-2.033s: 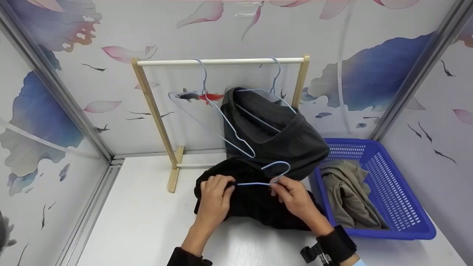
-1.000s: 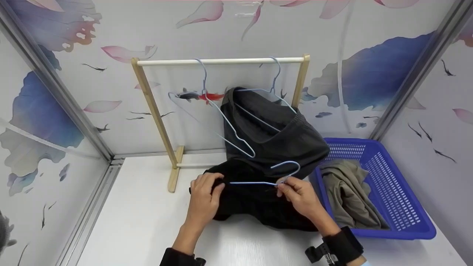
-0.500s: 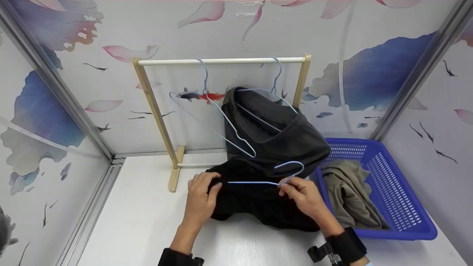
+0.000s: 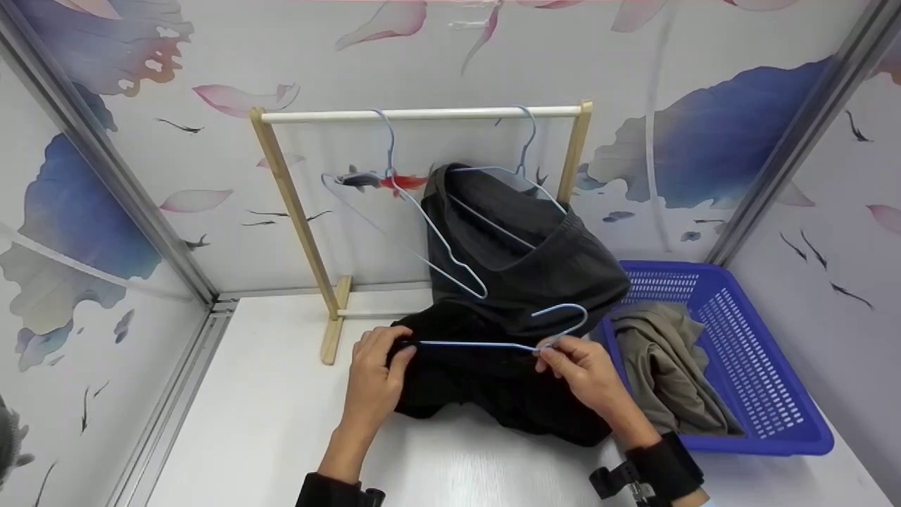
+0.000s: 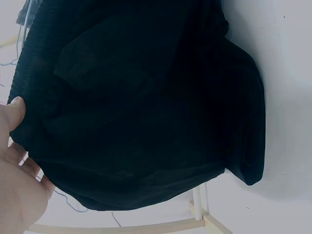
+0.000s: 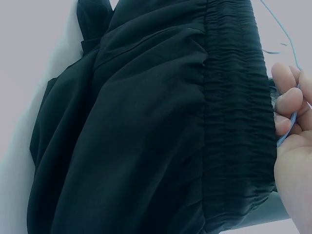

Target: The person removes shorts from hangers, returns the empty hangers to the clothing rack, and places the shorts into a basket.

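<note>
Black elastic-waist shorts lie bunched on the white table in front of the rack. My left hand grips the left end of their waistband, thumb on one side and fingers on the other; the left wrist view shows this edge of the shorts. With my right hand I pinch a light-blue wire hanger just below its hook. The hanger's arm runs left along the waist opening to my left hand; its lower part is hidden in the cloth. In the right wrist view the gathered waistband is beside my fingers.
Behind stands a wooden rack with a white rail. A bare blue hanger and a hanger bearing a dark grey garment hang from it. At right, a blue basket holds an olive-grey garment.
My hands have moved apart, the left one leftward and the right one rightward with the hanger's hook. More of the hanger's arm shows between them, and the shorts' left edge has shifted.
</note>
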`<state>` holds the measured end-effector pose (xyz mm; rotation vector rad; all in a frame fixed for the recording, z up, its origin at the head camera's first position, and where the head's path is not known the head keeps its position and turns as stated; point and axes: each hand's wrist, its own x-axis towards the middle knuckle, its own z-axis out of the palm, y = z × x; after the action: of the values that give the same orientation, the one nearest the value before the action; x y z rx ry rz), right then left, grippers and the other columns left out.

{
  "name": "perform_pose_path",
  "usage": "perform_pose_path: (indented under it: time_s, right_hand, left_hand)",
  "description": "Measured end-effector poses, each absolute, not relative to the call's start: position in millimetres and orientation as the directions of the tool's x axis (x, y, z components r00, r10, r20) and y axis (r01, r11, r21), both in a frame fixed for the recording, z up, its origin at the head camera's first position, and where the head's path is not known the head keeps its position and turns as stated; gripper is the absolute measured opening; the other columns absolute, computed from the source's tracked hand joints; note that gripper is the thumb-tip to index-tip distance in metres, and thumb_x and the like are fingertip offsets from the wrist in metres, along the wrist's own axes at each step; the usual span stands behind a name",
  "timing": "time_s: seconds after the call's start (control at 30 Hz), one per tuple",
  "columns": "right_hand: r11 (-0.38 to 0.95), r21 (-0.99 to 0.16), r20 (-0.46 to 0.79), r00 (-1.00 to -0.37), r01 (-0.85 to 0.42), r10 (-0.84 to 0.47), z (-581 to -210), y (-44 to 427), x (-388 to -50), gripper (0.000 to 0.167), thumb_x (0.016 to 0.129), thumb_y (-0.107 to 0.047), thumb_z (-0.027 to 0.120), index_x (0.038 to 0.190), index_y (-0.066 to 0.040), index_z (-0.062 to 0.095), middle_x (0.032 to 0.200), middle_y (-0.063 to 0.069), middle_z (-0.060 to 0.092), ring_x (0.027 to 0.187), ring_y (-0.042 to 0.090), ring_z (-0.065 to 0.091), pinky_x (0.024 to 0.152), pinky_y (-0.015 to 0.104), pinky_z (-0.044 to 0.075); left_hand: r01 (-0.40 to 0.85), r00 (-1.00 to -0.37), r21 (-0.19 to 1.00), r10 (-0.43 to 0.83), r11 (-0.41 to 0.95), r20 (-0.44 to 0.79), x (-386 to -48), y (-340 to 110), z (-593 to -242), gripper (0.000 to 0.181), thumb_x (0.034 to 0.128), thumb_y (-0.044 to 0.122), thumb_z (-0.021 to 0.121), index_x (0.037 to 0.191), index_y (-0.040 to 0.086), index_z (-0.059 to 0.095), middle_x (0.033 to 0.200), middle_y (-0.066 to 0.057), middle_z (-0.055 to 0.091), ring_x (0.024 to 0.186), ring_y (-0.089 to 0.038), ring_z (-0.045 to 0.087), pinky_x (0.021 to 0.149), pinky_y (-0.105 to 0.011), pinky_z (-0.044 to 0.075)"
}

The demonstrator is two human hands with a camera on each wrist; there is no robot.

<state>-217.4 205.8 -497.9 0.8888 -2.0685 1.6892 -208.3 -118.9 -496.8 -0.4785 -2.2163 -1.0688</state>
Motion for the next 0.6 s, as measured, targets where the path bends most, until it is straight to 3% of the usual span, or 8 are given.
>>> perform_pose_path:
  time_s: [0.17,0.4,0.6]
  right_hand:
    - [0.104,-0.757,0.608,-0.753,-0.645,-0.251,-498.9,205.8,-217.4,0.021,0.095,0.017,0.058,0.089,0.002,0.071,0.074,0.015,0.067,0.059,0.020,0.055,0.053,0.022,0.046]
    - [0.113,-0.756,0.608,-0.756,-0.645,-0.242,-499.3,205.2,-216.6,0.016,0.095,0.016,0.059,0.088,0.006,0.070,0.074,0.015,0.067,0.058,0.019,0.054,0.052,0.021,0.046]
    - [0.109,-0.768,0.599,-0.767,-0.632,-0.230,-500.0,204.9,-214.8,0.018,0.095,0.015,0.059,0.088,0.004,0.071,0.074,0.015,0.067,0.058,0.018,0.054,0.052,0.021,0.045]
  left_hand:
    - [0.557,-0.743,0.579,0.047,0.595,0.668,-208.7,-119.3,-496.9,0.019,0.0939,0.008,0.074,0.112,0.005,0.071,0.107,-0.002,0.071,0.101,-0.020,0.063,0.091,-0.039,0.047]
    - [0.545,-0.762,0.616,0.029,0.569,0.647,-208.6,-120.1,-496.8,0.020,0.0944,0.008,0.074,0.113,0.004,0.070,0.111,-0.002,0.071,0.109,-0.020,0.063,0.096,-0.037,0.050]
    - [0.541,-0.756,0.633,-0.009,0.554,0.654,-209.3,-120.8,-501.1,0.022,0.0921,0.010,0.077,0.112,0.003,0.070,0.109,-0.002,0.071,0.108,-0.021,0.065,0.094,-0.036,0.053]
